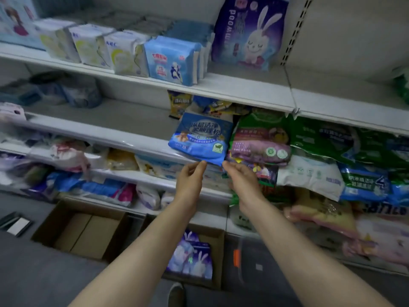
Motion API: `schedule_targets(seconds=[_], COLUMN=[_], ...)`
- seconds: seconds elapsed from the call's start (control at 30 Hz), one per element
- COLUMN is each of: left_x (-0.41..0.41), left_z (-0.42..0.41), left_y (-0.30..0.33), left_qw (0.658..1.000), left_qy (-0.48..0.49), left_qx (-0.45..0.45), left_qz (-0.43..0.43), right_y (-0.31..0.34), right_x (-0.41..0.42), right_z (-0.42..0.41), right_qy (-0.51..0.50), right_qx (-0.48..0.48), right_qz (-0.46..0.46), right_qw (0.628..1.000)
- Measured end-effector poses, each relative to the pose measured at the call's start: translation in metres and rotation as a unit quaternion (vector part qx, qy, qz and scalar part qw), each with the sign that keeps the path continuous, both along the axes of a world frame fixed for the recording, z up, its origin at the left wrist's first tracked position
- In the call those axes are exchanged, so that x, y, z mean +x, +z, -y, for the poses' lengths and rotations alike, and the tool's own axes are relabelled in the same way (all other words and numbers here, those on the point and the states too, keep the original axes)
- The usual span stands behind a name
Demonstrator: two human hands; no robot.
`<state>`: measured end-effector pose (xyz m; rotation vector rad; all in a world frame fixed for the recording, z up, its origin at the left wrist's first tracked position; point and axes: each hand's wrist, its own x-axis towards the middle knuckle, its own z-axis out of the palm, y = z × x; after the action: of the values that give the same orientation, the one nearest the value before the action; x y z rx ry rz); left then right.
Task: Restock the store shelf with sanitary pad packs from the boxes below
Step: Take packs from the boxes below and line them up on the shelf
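Note:
A blue pad pack (201,138) sits at the front edge of the middle shelf (106,131), leaning out over it. My left hand (191,176) is just below its bottom edge, fingertips touching or nearly touching the left part. My right hand (240,176) reaches up at the pack's lower right corner in the same way. Whether either hand pinches the pack is unclear. On the floor below, a cardboard box (218,258) holds purple rabbit-print packs (192,255).
An empty cardboard box (79,231) stands at the lower left. The top shelf (232,89) carries white, blue and purple packs. Green and purple bags (261,138) crowd the right of the blue pack. Lower shelves hold mixed packs. My shoe (176,293) is by the box.

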<state>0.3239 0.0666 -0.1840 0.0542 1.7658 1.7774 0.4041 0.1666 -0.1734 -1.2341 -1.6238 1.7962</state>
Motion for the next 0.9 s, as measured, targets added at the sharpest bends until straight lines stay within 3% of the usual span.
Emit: schedule_targets(seconds=[0.33,0.63,0.9], left_x=[0.058,0.062,0.043], left_z=[0.046,0.068,0.074], left_y=[-0.054,-0.102,-0.194], left_qw=[0.994,0.986,0.97], left_qy=[0.037,0.047,0.061], left_qx=[-0.068,-0.092,-0.16], left_qz=[0.072,0.131,0.172], right_y=[-0.061,-0.107,-0.185], right_x=[0.042,0.055,0.056], right_z=[0.034,0.043,0.04], right_qy=[0.053,0.055,0.035], right_qx=[-0.086,-0.129,-0.182], right_qz=[0.048,0.093,0.162], right_qw=[0.994,0.986,0.969])
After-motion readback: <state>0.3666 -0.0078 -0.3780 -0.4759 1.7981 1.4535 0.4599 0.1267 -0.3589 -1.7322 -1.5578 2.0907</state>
